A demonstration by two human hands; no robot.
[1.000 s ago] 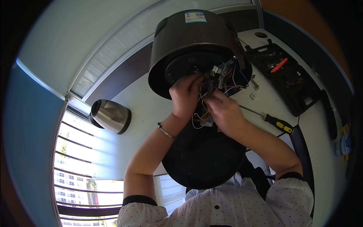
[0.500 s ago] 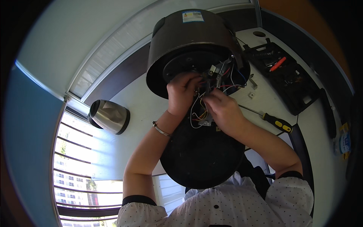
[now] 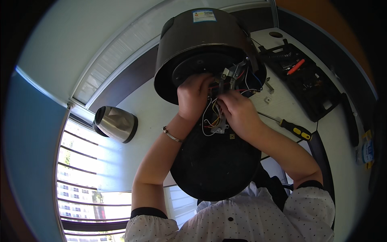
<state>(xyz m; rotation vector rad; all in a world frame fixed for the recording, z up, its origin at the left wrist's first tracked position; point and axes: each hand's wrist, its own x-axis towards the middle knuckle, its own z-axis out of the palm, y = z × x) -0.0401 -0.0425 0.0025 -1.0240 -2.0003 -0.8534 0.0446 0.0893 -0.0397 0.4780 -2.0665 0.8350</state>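
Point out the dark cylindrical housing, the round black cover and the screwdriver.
Dark cylindrical housing [image 3: 203, 36]: head view, on its outer side wall.
Round black cover [image 3: 214, 167]: head view, on its broad face.
Screwdriver [image 3: 293, 128]: head view, on its black-and-yellow handle.

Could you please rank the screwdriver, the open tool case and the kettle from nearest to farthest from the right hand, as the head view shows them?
1. Screwdriver, just to the right of the right hand.
2. Open tool case, farther right and toward the back.
3. Kettle, over on the left side, beyond the left hand.
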